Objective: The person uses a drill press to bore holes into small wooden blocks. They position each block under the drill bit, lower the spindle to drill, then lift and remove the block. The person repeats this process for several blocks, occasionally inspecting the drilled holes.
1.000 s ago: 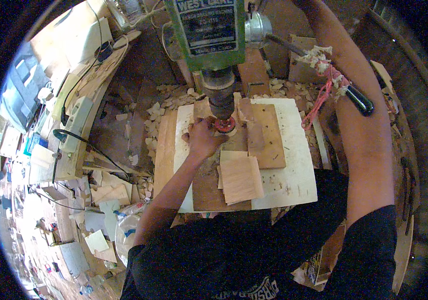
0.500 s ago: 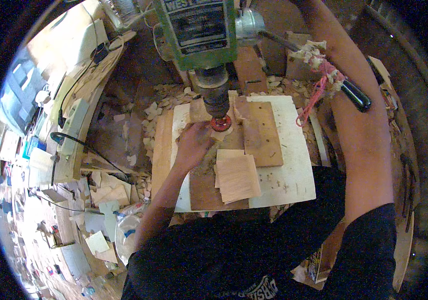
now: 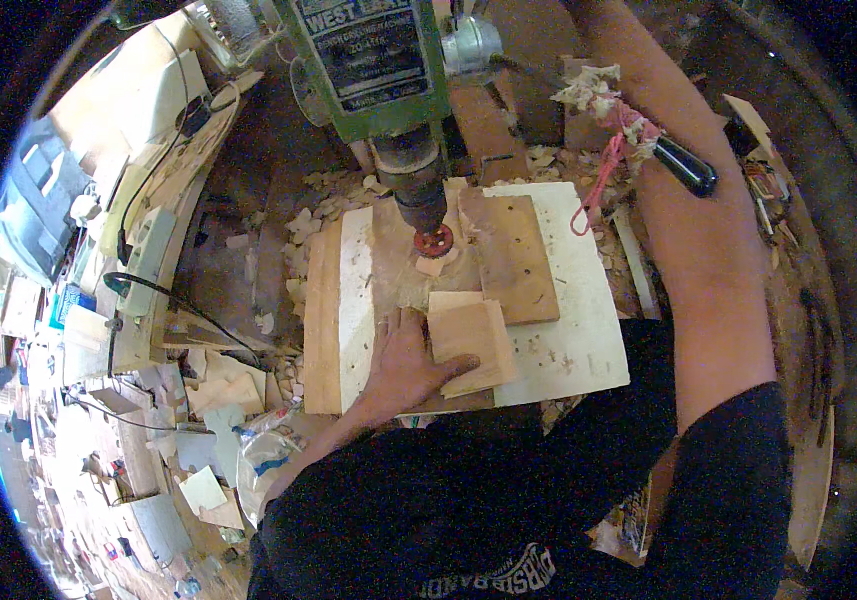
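Now our spread left hand [image 3: 408,362] has cleared the red cutter [image 3: 433,241], touching near wood sheets [image 3: 472,330]; right hand unseen.

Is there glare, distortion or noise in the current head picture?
Head view: glare washes out the clutter at far left; head view: fisheye distortion near the rim, with black corners; head view: grain speckles the black shirt, while the left hand is readable.
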`<action>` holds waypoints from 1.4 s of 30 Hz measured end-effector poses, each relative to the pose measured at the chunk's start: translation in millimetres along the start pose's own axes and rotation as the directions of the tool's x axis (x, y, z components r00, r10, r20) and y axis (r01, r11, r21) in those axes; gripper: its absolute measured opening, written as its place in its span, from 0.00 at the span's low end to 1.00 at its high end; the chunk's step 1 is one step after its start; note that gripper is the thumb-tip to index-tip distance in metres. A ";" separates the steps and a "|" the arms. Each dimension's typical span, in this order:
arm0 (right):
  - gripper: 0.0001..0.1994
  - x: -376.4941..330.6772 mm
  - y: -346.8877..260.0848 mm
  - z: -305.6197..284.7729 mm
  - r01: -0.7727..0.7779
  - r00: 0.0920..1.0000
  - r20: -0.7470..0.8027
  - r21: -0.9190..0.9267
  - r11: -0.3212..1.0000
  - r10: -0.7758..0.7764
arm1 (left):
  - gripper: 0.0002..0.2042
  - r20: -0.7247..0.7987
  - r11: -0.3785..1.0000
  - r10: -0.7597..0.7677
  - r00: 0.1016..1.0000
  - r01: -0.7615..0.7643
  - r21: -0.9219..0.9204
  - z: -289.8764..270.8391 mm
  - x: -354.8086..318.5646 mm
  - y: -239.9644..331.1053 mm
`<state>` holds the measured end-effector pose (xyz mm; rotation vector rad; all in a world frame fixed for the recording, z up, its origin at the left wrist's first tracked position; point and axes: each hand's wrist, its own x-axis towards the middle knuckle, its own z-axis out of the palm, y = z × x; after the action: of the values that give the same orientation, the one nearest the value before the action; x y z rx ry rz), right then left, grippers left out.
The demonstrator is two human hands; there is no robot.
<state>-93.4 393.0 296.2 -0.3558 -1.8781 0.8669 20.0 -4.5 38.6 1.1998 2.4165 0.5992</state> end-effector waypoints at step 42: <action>0.15 -8.5 -4.1 -3.4 0.008 0.999 0.030 0.075 0.997 -0.010 | 0.30 -0.111 0.961 0.265 0.958 -0.272 -0.047 -69.8 -19.4 -21.1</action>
<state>-86.0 386.5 294.2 -0.2888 -1.8685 0.9387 -18.0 -46.2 88.8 1.5189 2.3144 0.8296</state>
